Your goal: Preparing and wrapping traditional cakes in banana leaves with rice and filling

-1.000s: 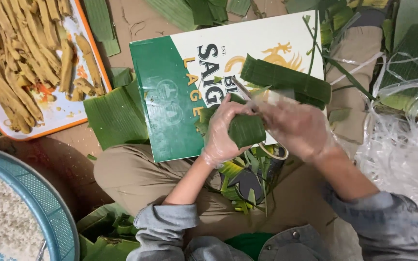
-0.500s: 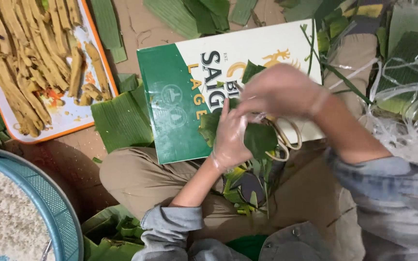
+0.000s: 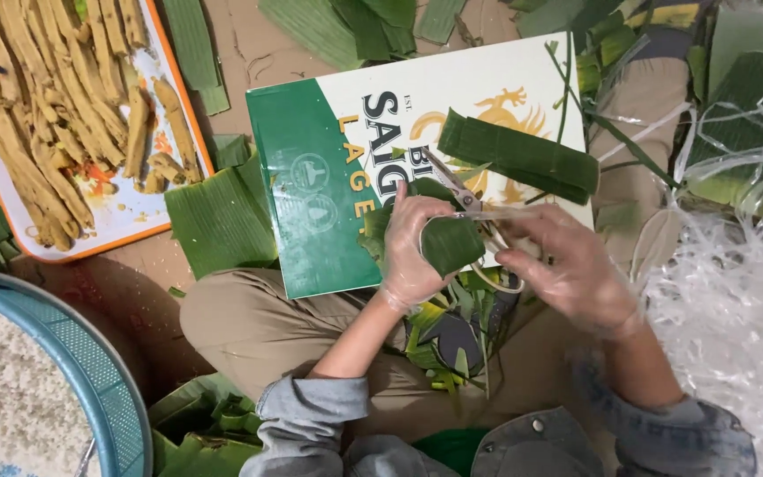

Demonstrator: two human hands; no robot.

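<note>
My left hand [image 3: 412,243], in a thin clear glove, grips a small parcel wrapped in green banana leaf [image 3: 450,243] over a green-and-white cardboard box [image 3: 311,190] that rests on my lap. My right hand [image 3: 571,269], also gloved, holds scissors [image 3: 465,196] by their pale handles, the blades pointing up-left just above the parcel. A folded strip of banana leaf [image 3: 518,159] lies on the box beyond the hands. Leaf trimmings [image 3: 452,327] lie in my lap below the parcel.
An orange-rimmed tray [image 3: 183,106] of yellowish strips sits at top left, with a cut leaf piece [image 3: 218,221] beside it. A blue basket of white rice [image 3: 90,371] is at bottom left. Clear plastic strings [image 3: 735,291] pile at right. Leaves [image 3: 346,22] cover the floor at top.
My right hand has drawn back to the right and lower, uncovering the parcel and the scissors, whose blades point up-left. The left hand keeps holding the parcel.
</note>
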